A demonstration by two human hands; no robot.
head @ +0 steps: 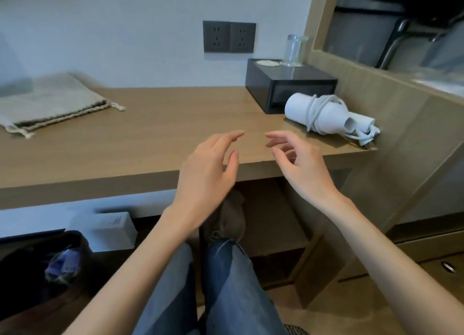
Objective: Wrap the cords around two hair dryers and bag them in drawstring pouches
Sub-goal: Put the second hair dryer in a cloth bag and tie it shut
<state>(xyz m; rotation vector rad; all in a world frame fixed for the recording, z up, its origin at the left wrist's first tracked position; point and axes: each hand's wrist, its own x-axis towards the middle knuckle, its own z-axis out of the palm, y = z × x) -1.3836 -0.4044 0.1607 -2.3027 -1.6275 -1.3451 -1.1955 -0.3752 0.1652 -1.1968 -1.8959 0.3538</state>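
Single head view, close above desk (pixel 125 144), facing forward-down toward wall.

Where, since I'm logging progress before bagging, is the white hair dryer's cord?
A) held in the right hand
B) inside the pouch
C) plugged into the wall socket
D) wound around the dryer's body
D: the cord loops around the hair dryer lying on the desk beside the black box; the left hand and right hand hold nothing.
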